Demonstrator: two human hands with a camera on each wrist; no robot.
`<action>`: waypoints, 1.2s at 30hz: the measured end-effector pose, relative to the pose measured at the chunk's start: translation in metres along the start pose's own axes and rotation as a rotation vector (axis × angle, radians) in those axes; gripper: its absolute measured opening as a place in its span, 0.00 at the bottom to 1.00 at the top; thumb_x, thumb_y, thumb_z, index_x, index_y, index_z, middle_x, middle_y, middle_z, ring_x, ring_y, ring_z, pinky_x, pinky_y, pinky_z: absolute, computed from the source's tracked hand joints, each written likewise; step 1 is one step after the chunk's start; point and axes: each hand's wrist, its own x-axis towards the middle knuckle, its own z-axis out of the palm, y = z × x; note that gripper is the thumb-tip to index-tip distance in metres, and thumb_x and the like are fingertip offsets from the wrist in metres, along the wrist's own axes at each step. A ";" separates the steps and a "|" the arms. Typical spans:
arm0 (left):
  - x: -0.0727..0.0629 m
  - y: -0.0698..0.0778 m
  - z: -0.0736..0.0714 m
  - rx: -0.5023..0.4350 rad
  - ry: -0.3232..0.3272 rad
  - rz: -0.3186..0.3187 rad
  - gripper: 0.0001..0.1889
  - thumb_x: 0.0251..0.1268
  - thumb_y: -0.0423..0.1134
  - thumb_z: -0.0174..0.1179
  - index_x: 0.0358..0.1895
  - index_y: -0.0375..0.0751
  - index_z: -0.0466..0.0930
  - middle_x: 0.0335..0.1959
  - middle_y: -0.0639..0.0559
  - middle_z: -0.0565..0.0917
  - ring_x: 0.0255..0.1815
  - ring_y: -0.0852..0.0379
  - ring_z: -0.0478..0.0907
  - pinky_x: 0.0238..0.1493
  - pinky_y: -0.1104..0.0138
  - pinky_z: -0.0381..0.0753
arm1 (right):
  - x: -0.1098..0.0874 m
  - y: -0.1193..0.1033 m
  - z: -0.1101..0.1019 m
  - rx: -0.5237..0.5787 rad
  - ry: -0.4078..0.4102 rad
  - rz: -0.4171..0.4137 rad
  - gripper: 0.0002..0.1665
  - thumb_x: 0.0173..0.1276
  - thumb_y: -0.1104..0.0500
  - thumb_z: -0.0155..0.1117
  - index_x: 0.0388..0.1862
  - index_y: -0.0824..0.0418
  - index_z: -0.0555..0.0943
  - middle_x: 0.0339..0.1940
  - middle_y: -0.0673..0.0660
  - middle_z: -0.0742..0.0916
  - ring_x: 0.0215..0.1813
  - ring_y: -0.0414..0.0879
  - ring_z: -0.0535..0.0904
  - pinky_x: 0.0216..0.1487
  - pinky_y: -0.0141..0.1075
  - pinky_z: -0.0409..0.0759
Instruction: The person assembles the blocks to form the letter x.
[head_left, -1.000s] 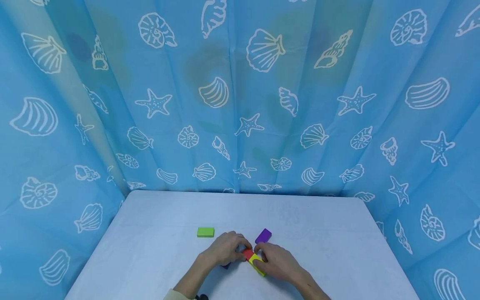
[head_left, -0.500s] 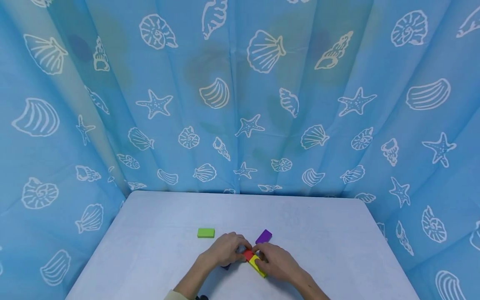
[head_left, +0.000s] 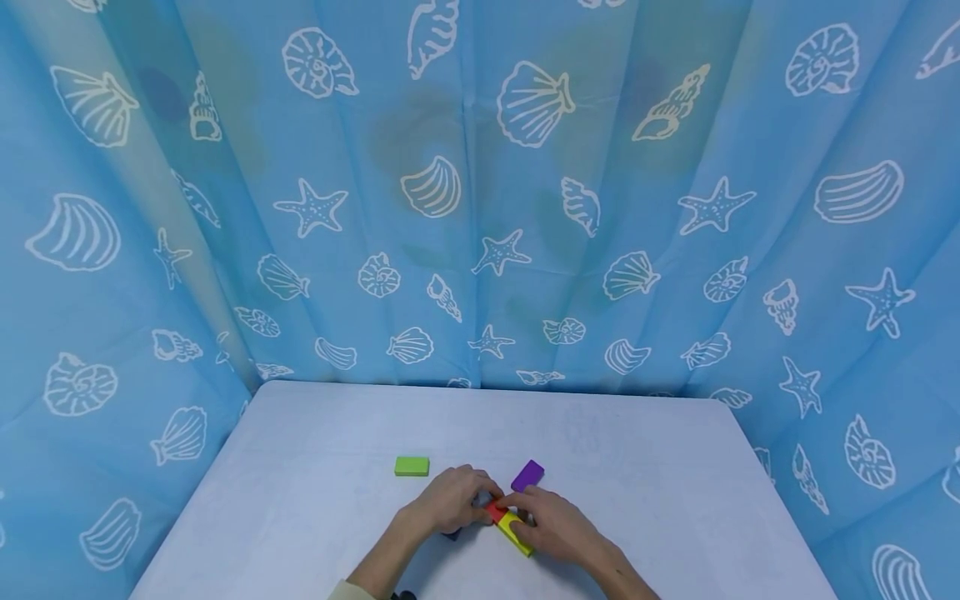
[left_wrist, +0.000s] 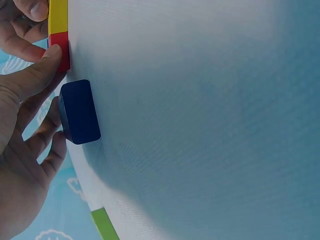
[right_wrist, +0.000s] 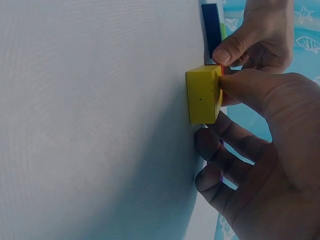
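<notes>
A red block (head_left: 496, 510) and a yellow block (head_left: 515, 534) lie end to end on the white table, forming one slanted row. My left hand (head_left: 448, 503) pinches the red block between thumb and fingers. The right hand (head_left: 561, 527) holds the yellow block with its thumb on the near side, while its index finger reaches over to the red block. Under the left hand's other fingers sits a dark blue block (left_wrist: 80, 112), mostly hidden in the head view; in the left wrist view it stands apart from the row.
A green block (head_left: 412, 467) lies to the left, beyond the left hand. Just past the right hand's fingers is a purple block (head_left: 528, 475), set at a slant. A blue curtain (head_left: 480, 208) with white shells hangs behind the table (head_left: 637, 450).
The right index finger has shifted left, from near the junction of the blocks onto the red one. Both blocks and the left hand stay practically where they were.
</notes>
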 end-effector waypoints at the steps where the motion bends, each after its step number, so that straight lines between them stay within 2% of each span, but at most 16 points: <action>1: 0.000 0.000 0.000 0.002 0.000 -0.001 0.17 0.59 0.50 0.73 0.52 0.63 0.86 0.46 0.71 0.84 0.45 0.68 0.76 0.53 0.65 0.77 | 0.000 0.000 0.000 0.000 0.000 -0.001 0.20 0.69 0.49 0.67 0.60 0.42 0.82 0.39 0.41 0.79 0.36 0.38 0.72 0.40 0.37 0.75; 21: -0.004 0.001 -0.002 0.012 0.002 -0.006 0.18 0.60 0.50 0.73 0.54 0.63 0.86 0.48 0.70 0.84 0.47 0.67 0.76 0.54 0.64 0.77 | 0.002 0.001 0.001 0.074 -0.011 0.002 0.20 0.70 0.51 0.66 0.60 0.42 0.83 0.38 0.41 0.79 0.37 0.39 0.73 0.38 0.35 0.73; 28: -0.005 0.000 -0.002 0.019 0.005 -0.005 0.22 0.60 0.50 0.73 0.58 0.63 0.83 0.51 0.68 0.84 0.48 0.66 0.76 0.54 0.64 0.77 | 0.004 0.003 0.003 0.068 -0.020 0.017 0.20 0.70 0.49 0.66 0.61 0.41 0.82 0.39 0.40 0.79 0.39 0.40 0.73 0.40 0.37 0.74; 36: -0.009 -0.003 -0.001 0.019 0.057 0.007 0.23 0.62 0.56 0.69 0.61 0.61 0.82 0.55 0.65 0.83 0.56 0.60 0.77 0.59 0.53 0.75 | 0.003 0.005 0.003 0.067 -0.021 0.001 0.19 0.70 0.49 0.66 0.59 0.39 0.82 0.38 0.40 0.79 0.38 0.39 0.73 0.39 0.36 0.73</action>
